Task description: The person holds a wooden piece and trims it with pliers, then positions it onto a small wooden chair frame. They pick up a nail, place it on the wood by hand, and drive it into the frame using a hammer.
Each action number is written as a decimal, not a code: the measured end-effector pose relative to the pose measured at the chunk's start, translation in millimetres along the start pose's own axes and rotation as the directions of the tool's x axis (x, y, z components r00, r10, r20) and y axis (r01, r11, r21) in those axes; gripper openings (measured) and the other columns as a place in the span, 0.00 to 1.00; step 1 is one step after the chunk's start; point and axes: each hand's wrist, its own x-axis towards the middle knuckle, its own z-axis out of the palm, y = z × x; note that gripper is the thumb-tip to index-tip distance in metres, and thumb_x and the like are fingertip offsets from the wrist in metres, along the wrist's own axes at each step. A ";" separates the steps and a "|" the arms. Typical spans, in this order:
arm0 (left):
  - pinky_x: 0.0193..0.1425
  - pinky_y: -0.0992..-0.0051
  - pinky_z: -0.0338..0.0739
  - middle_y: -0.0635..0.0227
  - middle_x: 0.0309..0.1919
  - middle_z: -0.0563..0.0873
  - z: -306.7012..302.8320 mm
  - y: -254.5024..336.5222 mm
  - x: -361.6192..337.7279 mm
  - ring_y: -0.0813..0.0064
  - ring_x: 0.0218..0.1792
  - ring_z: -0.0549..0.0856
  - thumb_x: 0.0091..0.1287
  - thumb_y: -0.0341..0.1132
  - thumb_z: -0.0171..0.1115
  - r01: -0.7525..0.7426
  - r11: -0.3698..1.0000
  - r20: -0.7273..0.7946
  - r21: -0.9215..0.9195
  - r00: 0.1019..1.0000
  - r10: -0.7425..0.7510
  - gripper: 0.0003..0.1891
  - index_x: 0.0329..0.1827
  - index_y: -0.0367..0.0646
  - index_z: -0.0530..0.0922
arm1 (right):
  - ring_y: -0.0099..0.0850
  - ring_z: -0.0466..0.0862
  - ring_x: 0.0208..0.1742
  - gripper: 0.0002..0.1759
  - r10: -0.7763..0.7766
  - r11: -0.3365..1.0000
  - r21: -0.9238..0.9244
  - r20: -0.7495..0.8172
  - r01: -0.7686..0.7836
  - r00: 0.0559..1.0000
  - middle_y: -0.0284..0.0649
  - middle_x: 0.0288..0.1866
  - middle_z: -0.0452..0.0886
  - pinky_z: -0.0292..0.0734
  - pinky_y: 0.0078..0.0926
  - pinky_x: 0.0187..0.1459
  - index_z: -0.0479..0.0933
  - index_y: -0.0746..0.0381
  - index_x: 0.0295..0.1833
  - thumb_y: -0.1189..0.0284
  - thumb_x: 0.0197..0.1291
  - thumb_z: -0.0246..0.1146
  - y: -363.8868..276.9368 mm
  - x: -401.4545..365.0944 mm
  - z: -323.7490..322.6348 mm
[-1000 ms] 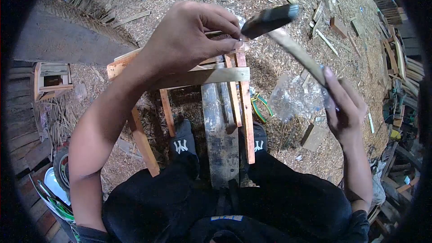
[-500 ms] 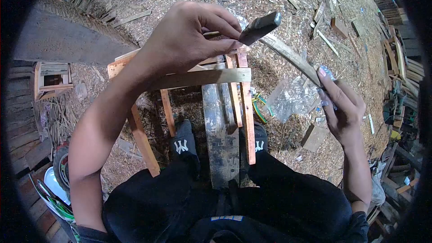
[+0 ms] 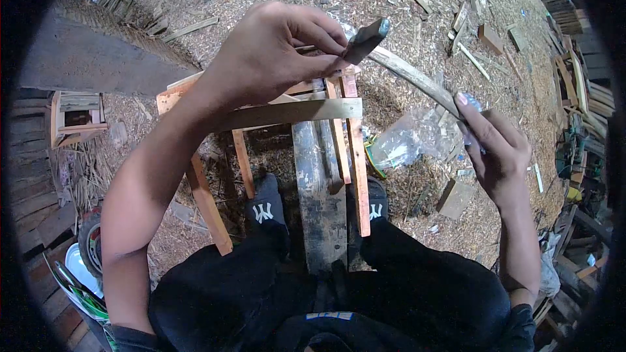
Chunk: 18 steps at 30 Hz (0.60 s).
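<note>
My right hand grips the wooden handle of a hammer, whose dark head points up and left. Clear plastic with bluish glints shows around its fingers. Close against the hammer head, the thumb and fingertips of my left hand are pinched together; what they hold, if anything, is hidden. Below the left hand lies a wooden frame with several legs and a pale cross slat. The frame rests across a worn plank between my feet.
A crumpled clear plastic sheet lies right of the frame. Wood blocks and offcuts are scattered on the shavings-covered ground. A thick beam stands at left, and stacked timber lines the right side.
The hammer head has shifted slightly left and down, and my right hand has moved slightly left with it. The clear plastic has changed shape. My left hand stays nearly still.
</note>
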 end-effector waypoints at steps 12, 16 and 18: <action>0.55 0.76 0.86 0.64 0.48 0.90 -7.3 14.1 0.9 0.75 0.47 0.90 0.63 0.23 0.74 0.211 0.977 0.122 0.040 0.969 -0.215 0.08 0.45 0.34 0.90 | 0.30 0.73 0.22 0.35 0.046 0.999 0.029 -0.085 -0.044 0.995 0.38 0.26 0.72 0.72 0.33 0.26 0.81 0.52 0.69 0.85 0.54 0.72 -4.5 5.0 -9.8; 0.56 0.76 0.86 0.64 0.49 0.90 -3.1 -0.1 -0.8 0.75 0.47 0.90 0.62 0.22 0.74 0.107 0.994 0.070 -0.037 0.992 -0.104 0.08 0.44 0.35 0.90 | 0.29 0.75 0.23 0.32 0.048 0.999 -0.010 0.048 -0.047 0.998 0.38 0.25 0.73 0.73 0.29 0.26 0.82 0.56 0.68 0.85 0.56 0.71 -4.6 1.3 -4.7; 0.51 0.68 0.89 0.61 0.41 0.92 -1.1 -1.1 -0.7 0.69 0.39 0.92 0.61 0.28 0.77 0.027 0.999 0.001 -0.027 1.000 -0.027 0.07 0.42 0.40 0.92 | 0.29 0.76 0.24 0.32 0.045 0.999 -0.003 0.033 -0.045 0.998 0.39 0.26 0.74 0.73 0.29 0.27 0.82 0.56 0.68 0.84 0.56 0.71 -4.6 2.7 -5.9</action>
